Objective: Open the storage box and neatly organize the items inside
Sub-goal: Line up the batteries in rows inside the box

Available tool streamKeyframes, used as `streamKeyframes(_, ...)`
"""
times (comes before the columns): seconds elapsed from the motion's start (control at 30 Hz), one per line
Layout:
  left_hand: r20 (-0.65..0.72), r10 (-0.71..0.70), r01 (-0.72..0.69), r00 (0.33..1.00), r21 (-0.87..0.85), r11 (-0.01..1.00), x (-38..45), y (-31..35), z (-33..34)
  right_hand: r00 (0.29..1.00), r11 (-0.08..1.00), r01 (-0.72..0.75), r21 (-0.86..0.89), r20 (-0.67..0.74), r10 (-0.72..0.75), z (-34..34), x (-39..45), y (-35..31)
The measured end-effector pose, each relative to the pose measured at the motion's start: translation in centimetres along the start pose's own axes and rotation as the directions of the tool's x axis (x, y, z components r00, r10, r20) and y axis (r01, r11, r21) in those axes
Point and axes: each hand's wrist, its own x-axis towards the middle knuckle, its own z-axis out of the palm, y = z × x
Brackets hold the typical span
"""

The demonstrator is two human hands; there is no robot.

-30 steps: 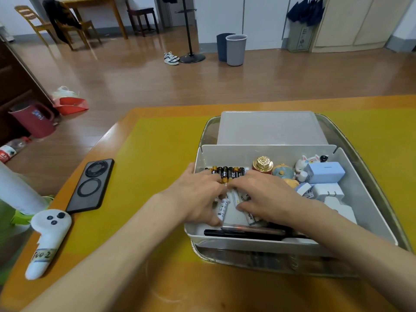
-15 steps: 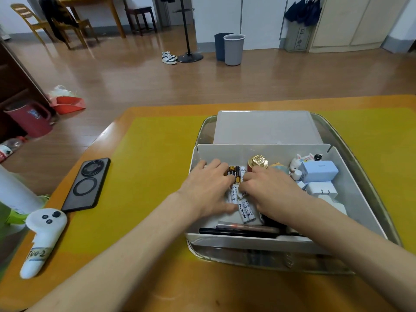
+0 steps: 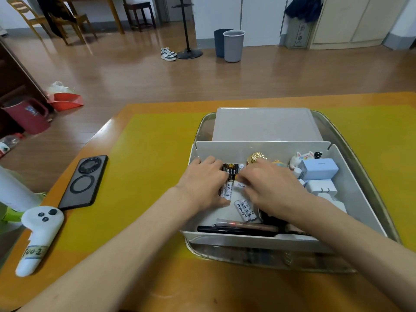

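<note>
I press my left hand (image 3: 203, 184) and right hand (image 3: 269, 185), fingers flat, herding batteries (image 3: 229, 171) toward the storage box (image 3: 360, 199) wall at twelve o'clock.

free: yellow mat (image 3: 146, 167) left of box | blocked: box's right side — chargers (image 3: 319, 176) (packed close), figurine (image 3: 301, 157)

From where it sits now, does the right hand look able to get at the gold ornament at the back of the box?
Probably yes: the right hand lies right beside the gold ornament, nothing standing between, inside the open storage box.
</note>
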Motion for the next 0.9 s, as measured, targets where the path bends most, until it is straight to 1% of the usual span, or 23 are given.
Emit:
streamKeyframes(0.07,-0.015,-0.004,0.004,1.0,0.01,1.0,-0.1,0.0,-0.1,0.998,0.991,-0.065,0.117,-0.018,0.067,-0.5,-0.1,0.0)
streamKeyframes(0.1,-0.024,-0.002,0.003,1.0,0.018,1.0,-0.2,0.1,-0.1,0.996,0.987,-0.08,0.138,-0.027,0.085,-0.6,-0.2,-0.1)
streamKeyframes(0.2,-0.032,-0.003,0.004,0.999,0.03,1.0,-0.3,0.3,-0.3,0.993,0.991,-0.094,0.091,-0.062,0.1,0.0,-0.4,-0.8)
streamKeyframes(0.4,-0.028,-0.009,0.01,1.0,0.038,0.999,-1.0,0.2,-0.4,0.99,0.99,-0.14,0.005,-0.026,0.14,1.6,0.7,-1.6)
streamKeyframes(0.57,-0.024,0.01,-0.009,1.0,0.039,0.999,-1.3,-0.1,-0.2,0.989,0.991,-0.134,0.015,-0.06,0.134,1.5,1.1,-1.9)
streamKeyframes(0.7,-0.04,0.008,-0.009,0.999,-0.024,1.0,-1.2,-0.1,-0.6,0.99,0.988,-0.14,0.059,-0.014,0.141,-0.3,0.5,-0.7)
streamKeyframes(0.8,-0.071,0.047,-0.055,0.996,-0.119,0.991,-0.9,0.1,-1.0,0.996,0.991,-0.094,0.099,0.014,0.093,-1.9,-0.4,1.0)
streamKeyframes(0.9,-0.057,0.102,-0.112,0.993,-0.202,0.973,-0.6,0.7,-1.3,0.996,0.994,0.022,0.111,0.086,-0.032,-2.0,-1.5,1.6)
